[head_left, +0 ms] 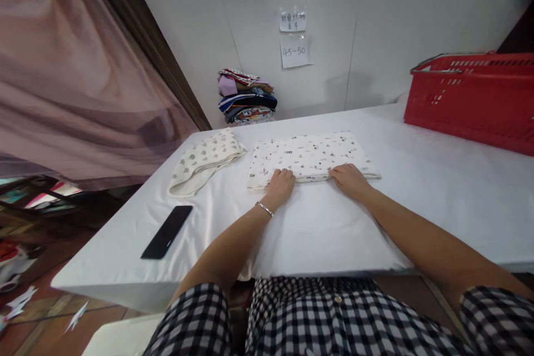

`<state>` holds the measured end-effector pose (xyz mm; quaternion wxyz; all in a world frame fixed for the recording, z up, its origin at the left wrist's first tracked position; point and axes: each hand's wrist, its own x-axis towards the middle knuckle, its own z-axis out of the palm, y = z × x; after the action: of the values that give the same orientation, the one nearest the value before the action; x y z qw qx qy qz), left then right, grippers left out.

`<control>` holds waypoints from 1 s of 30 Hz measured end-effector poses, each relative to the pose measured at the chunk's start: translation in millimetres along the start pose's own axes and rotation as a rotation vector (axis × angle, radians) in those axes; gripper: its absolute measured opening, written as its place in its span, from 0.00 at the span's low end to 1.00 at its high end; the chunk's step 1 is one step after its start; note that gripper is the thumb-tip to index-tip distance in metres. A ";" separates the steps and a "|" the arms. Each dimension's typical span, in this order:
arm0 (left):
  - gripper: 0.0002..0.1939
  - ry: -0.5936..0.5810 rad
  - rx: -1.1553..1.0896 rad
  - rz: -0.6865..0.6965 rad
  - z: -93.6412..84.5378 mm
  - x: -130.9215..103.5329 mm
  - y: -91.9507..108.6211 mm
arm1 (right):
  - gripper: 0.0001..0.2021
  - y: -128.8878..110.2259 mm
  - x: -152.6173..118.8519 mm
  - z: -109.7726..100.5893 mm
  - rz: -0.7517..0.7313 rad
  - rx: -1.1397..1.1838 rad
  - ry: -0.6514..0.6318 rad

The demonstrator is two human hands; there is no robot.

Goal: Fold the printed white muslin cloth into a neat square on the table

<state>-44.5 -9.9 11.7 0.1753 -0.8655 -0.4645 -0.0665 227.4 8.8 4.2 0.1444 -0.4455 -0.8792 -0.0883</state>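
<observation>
A white cloth (pixel 308 153) with small dark printed figures lies folded into a wide rectangle on the white-covered table (pixel 329 228). Its layered near edge faces me. My left hand (pixel 282 184), with a bracelet at the wrist, is closed on that edge left of the middle, fingers curled over the top. Farther right along the same edge, my right hand (pixel 347 178) is closed on the cloth too; its thumb is partly hidden. To the left of this cloth lies a second cream cloth (pixel 212 150) with green-grey prints, loosely folded and apart from both hands.
A black phone (pixel 167 232) lies at the table's left. Against the wall stands a stack of folded fabrics (pixel 248 97). A red basket (pixel 471 100) sits at the far right. Two paper notes (pixel 294 51) hang on the wall, and a pink curtain (pixel 83 67) drapes at left.
</observation>
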 end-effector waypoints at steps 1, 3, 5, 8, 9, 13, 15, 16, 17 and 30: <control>0.11 0.003 0.001 -0.006 -0.6 -0.3 0.9 | 0.15 0.7 0.0 0.8 0.002 0.006 0.002; 0.10 0.015 -0.004 -0.031 -2.5 -1.3 2.7 | 0.15 1.7 0.0 2.5 0.006 0.012 0.008; 0.08 0.023 -0.019 -0.072 -4.5 -2.1 4.1 | 0.15 2.2 -0.2 3.9 0.005 0.016 0.020; 0.05 0.018 -0.038 -0.108 -6.1 -1.9 5.3 | 0.15 2.7 -0.6 5.3 0.000 0.027 0.042; 0.06 0.014 -0.036 -0.103 -6.1 -1.3 5.8 | 0.15 2.8 -0.7 5.6 -0.001 0.032 0.047; 0.13 0.036 0.002 -0.024 -5.5 3.4 10.2 | 0.15 3.6 -0.9 7.0 0.009 0.041 0.067; 0.16 0.056 0.021 0.029 -6.5 7.2 14.3 | 0.15 4.4 -1.0 8.1 0.013 0.045 0.073; 0.16 0.061 0.027 0.054 -7.4 9.5 16.8 | 0.15 4.9 -1.0 8.7 0.014 0.048 0.076; 0.16 0.064 0.029 0.077 -8.6 12.0 19.6 | 0.14 5.5 -1.1 9.3 0.015 0.052 0.083; 0.08 0.054 -0.031 -0.011 -4.5 58.5 67.7 | 0.12 9.9 -1.3 9.9 -0.009 0.091 0.147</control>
<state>44.4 -0.2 15.8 0.1738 -0.8636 -0.4631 -0.0979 234.4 16.4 -5.3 0.2281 -0.4269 -0.8713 -0.0813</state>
